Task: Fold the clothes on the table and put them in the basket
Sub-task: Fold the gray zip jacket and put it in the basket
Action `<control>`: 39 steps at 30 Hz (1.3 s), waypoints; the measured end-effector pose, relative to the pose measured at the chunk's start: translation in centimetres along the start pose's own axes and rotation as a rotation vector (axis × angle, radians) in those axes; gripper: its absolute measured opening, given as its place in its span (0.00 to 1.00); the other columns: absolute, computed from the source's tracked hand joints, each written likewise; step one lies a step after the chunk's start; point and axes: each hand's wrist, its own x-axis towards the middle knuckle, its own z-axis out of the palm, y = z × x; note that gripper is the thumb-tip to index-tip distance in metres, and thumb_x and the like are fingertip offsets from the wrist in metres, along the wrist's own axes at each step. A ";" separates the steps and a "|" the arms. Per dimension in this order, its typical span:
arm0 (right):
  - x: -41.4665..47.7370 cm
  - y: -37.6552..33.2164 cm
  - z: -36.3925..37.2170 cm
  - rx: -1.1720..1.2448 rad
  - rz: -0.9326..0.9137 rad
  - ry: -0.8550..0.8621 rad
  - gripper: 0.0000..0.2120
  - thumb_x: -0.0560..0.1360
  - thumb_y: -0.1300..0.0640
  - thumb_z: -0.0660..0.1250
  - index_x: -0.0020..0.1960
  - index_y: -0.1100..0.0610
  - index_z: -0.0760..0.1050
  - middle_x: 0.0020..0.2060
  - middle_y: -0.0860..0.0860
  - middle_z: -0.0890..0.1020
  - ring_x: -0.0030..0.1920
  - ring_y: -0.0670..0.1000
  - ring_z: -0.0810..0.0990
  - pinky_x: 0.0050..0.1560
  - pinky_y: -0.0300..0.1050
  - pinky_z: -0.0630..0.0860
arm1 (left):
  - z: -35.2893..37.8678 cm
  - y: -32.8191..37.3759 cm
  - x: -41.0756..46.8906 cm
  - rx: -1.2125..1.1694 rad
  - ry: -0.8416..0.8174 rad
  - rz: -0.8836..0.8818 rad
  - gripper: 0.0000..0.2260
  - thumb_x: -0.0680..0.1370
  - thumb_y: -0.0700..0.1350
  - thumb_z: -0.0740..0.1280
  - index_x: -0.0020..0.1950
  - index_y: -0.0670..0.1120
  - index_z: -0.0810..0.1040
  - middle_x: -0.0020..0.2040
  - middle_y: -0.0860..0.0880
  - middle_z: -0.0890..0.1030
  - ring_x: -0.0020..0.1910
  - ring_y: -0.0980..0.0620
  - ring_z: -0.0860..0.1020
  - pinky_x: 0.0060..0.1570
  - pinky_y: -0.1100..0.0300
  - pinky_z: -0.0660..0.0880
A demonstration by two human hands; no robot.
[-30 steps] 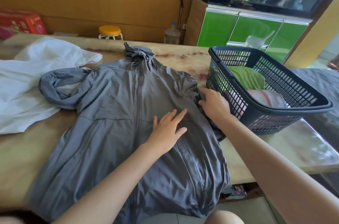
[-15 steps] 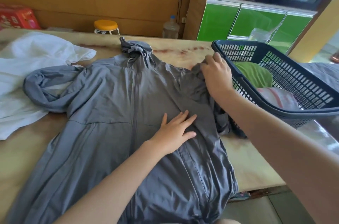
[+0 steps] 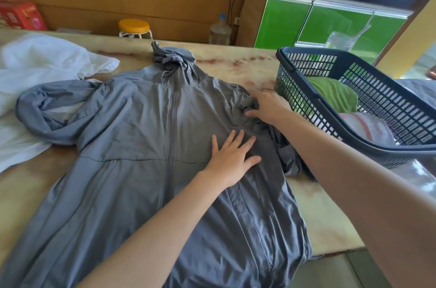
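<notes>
A grey jacket [image 3: 132, 136] lies spread front-up on the worktop [image 3: 236, 61]. Its long axis runs straight away from the person: the crumpled hood [image 3: 173, 57] points to the far side and the hem hangs over the near edge. The zip [image 3: 173, 122] runs down the middle along that line. One sleeve curls out to the left in a loop over a white garment [image 3: 35, 68], and the other is bunched up against the dark basket [image 3: 304, 92] on the right. The left hand [image 3: 232, 158] lies flat on the chest just right of the zip, fingers straight and spread, pressing the cloth down. The right hand [image 3: 269, 106] pinches a wad of jacket fabric at the shoulder, right beside the basket wall. A folded green cloth [image 3: 330, 94] lies in the basket.
</notes>
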 end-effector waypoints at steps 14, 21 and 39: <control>2.9 -0.5 -0.2 -0.646 0.066 0.126 0.18 0.78 0.57 0.59 0.67 0.59 0.70 0.67 0.59 0.70 0.70 0.60 0.59 0.68 0.52 0.59 | -0.1 -0.9 2.8 0.076 0.044 -0.012 0.27 0.80 0.62 0.48 0.78 0.55 0.49 0.79 0.50 0.45 0.77 0.47 0.41 0.69 0.33 0.37; 7.0 -1.4 0.4 0.003 0.145 0.011 0.19 0.78 0.50 0.60 0.62 0.62 0.72 0.61 0.61 0.74 0.67 0.61 0.64 0.64 0.54 0.64 | -0.1 -2.4 3.8 0.146 0.094 -0.032 0.28 0.79 0.64 0.47 0.77 0.58 0.45 0.78 0.51 0.42 0.77 0.48 0.39 0.70 0.33 0.38; 8.4 -1.4 2.9 -0.395 -0.010 0.254 0.15 0.78 0.63 0.56 0.62 0.59 0.73 0.58 0.57 0.76 0.60 0.60 0.73 0.58 0.52 0.69 | -2.0 -7.2 1.4 0.184 0.188 -0.261 0.29 0.80 0.62 0.45 0.78 0.53 0.46 0.79 0.46 0.43 0.77 0.46 0.39 0.73 0.43 0.36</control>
